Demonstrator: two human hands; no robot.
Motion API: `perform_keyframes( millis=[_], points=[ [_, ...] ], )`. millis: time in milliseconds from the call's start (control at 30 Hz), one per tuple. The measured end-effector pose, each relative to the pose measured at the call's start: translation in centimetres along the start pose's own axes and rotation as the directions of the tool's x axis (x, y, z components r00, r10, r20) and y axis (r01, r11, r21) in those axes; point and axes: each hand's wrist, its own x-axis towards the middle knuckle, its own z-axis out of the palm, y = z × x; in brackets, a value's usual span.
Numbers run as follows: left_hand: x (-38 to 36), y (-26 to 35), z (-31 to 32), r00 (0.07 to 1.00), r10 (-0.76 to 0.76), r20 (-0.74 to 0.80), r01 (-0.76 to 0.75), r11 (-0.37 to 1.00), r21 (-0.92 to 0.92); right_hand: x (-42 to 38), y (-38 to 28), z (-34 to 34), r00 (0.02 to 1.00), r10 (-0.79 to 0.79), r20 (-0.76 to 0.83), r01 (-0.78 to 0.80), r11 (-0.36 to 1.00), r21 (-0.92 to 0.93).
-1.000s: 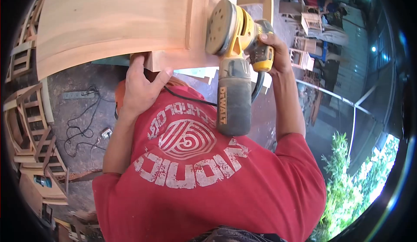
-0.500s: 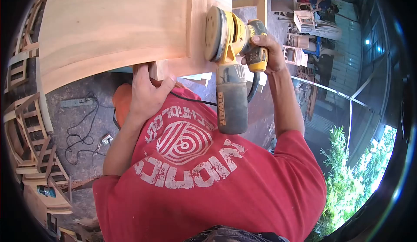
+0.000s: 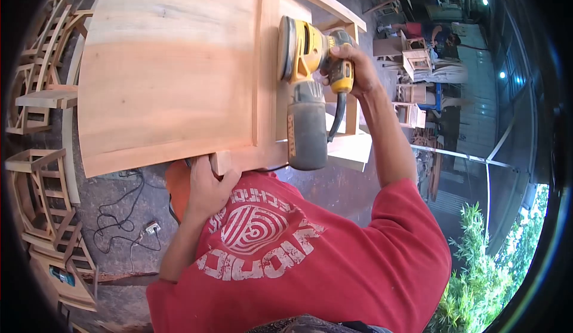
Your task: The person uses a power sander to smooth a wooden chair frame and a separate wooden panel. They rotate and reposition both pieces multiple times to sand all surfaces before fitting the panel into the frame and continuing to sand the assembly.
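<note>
My right hand is wrapped round the grip of a yellow and black random orbital sander. Its round pad faces left, right beside the edge rail of a pale wooden furniture piece, and its black dust canister points toward my body. A broad flat panel fills most of that piece. At the near edge, my left hand grips the piece by a square wooden block end, thumb on the near side and other fingers partly hidden beneath.
An open wooden frame extends behind the sander. Chair frames stand along the left. A black cord lies on the floor near an orange object beneath the panel. Another person is in the background at upper right.
The sander has moved away from my body along the rail and slightly left, nearer the wood. My left hand keeps its grip. The view has shifted, showing more of the frame's far end.
</note>
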Motion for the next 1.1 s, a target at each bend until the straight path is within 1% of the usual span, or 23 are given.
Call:
perform_keyframes(
  millis=[67,100,133,200,233,267,333,367,433,467,533,567,600,700,767,800,867,933,967,1000,1033,1067,1100],
  points=[
    [-0.3,0.1,-0.1,0.999,0.021,-0.050,-0.019,0.999,0.031,1.8,-1.5,0.1,0.999,-0.002,0.050,-0.001,0.998,0.056],
    [-0.4,0.5,-0.1,0.997,-0.024,-0.068,0.023,1.000,-0.020,2.4,-2.1,0.4,0.999,-0.019,0.050,0.016,0.999,0.050],
    [-0.5,0.8,0.1,0.997,-0.017,-0.077,0.015,1.000,-0.016,3.2,-2.7,0.0,0.998,-0.027,0.058,0.024,0.999,0.049],
    [-0.6,1.2,-0.1,0.994,-0.079,-0.079,0.071,0.993,-0.097,5.3,-3.9,-0.1,1.000,-0.016,0.021,0.015,1.000,0.019],
    [-0.5,1.5,0.2,0.994,-0.026,-0.104,0.018,0.997,-0.081,6.1,-4.4,-0.5,0.997,-0.068,0.028,0.067,0.998,0.010],
    [-0.6,1.8,-0.1,0.994,-0.026,-0.110,0.017,0.997,-0.076,7.6,-4.7,-1.7,0.995,-0.041,0.086,0.040,0.999,0.017],
    [-0.6,2.6,-0.4,0.999,0.001,-0.046,0.000,1.000,0.018,8.8,-6.0,-1.9,0.983,-0.078,0.167,0.081,0.997,-0.009],
    [-0.9,2.7,-0.6,0.999,0.002,-0.053,-0.001,1.000,0.017,9.2,-6.6,-1.8,0.982,-0.079,0.173,0.082,0.997,-0.012],
    [-1.3,2.4,-0.7,0.997,0.035,-0.063,-0.031,0.997,0.066,10.0,-7.1,-1.9,0.989,-0.065,0.133,0.064,0.998,0.008],
    [-1.3,2.3,-0.7,0.997,0.037,-0.069,-0.032,0.997,0.066,10.1,-7.4,-2.0,0.988,-0.066,0.138,0.066,0.998,0.006],
    [-1.5,2.1,-0.9,0.999,-0.035,-0.002,0.035,0.999,0.012,10.0,-7.8,-1.8,0.982,-0.071,0.174,0.077,0.997,-0.027],
    [-1.4,2.0,-0.8,0.999,-0.032,-0.007,0.032,0.999,0.012,9.9,-7.9,-1.6,0.988,-0.086,0.129,0.094,0.994,-0.060],
    [-1.5,1.7,-0.8,1.000,-0.014,-0.009,0.014,1.000,0.026,9.8,-7.9,-1.5,0.988,-0.086,0.129,0.095,0.994,-0.060],
    [-1.6,1.7,-0.8,1.000,0.001,-0.007,0.000,1.000,0.023,9.0,-7.9,-0.9,0.983,-0.064,0.171,0.072,0.997,-0.041],
    [-1.6,1.5,-0.7,1.000,-0.003,0.000,0.003,1.000,0.008,7.1,-7.1,-0.4,0.975,-0.082,0.205,0.101,0.991,-0.086],
    [-1.6,1.4,-0.7,1.000,0.017,-0.004,-0.017,1.000,0.010,5.8,-6.0,-0.5,0.992,-0.075,0.098,0.089,0.985,-0.149],
    [-1.6,1.4,-0.4,0.999,0.042,0.005,-0.042,0.999,0.014,2.6,-3.8,0.2,0.991,-0.121,0.053,0.127,0.986,-0.110],
    [-1.4,1.4,-0.5,0.999,-0.047,0.028,0.048,0.998,-0.039,-1.0,-2.6,0.9,0.994,-0.099,0.039,0.104,0.982,-0.160],
    [-1.2,1.7,-0.5,0.999,-0.032,0.037,0.033,0.999,-0.035,-2.8,-2.9,1.3,0.996,-0.089,0.013,0.090,0.980,-0.180],
    [-1.2,2.2,-0.6,0.998,-0.048,0.031,0.048,0.998,-0.032,-3.8,-3.7,1.5,0.995,-0.102,0.008,0.102,0.979,-0.176],
    [-1.2,2.5,-0.7,0.998,-0.067,0.019,0.068,0.997,-0.028,-4.8,-4.7,1.7,0.970,-0.245,0.011,0.232,0.904,-0.359],
    [-1.4,2.1,-0.8,0.998,-0.063,0.019,0.063,0.998,-0.019,-5.9,-5.8,2.1,0.926,-0.376,0.038,0.339,0.781,-0.525],
    [-1.5,1.5,-0.7,0.997,-0.067,-0.027,0.067,0.998,0.019,-6.1,-7.6,2.6,0.860,-0.502,0.093,0.440,0.637,-0.633]
  ],
)
